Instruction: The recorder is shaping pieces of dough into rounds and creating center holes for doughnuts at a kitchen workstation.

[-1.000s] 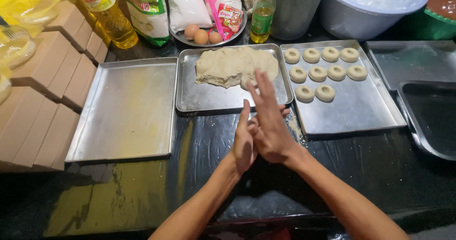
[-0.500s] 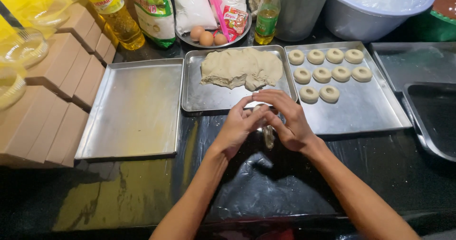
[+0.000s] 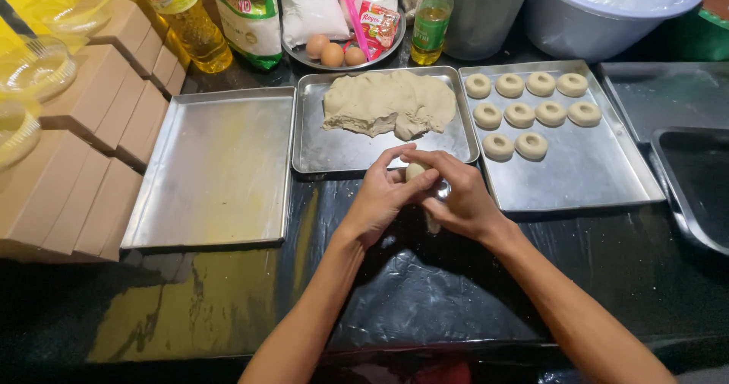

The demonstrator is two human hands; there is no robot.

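Both hands meet over the black tabletop just in front of the middle tray [image 3: 334,156]. My left hand [image 3: 383,198] and my right hand [image 3: 456,194] pinch a small piece of pale dough [image 3: 414,171] between their fingertips. A big slab of dough [image 3: 389,101] lies in the middle tray behind them. On the right tray [image 3: 585,175] sit several ring-shaped dough pieces [image 3: 531,110] in rows. The left tray [image 3: 216,167] holds nothing.
Brown cardboard boxes [image 3: 83,148] are stacked at the left, with clear bowls [image 3: 34,69] beside them. Behind the trays stand oil bottles [image 3: 182,15], bags, a plate with eggs [image 3: 332,53] and a large grey tub [image 3: 607,8]. Dark trays [image 3: 695,171] lie at the far right.
A second ago my palms were pressed flat together, rolling. They have since come apart, and the fingertips now hold the small dough piece between them.
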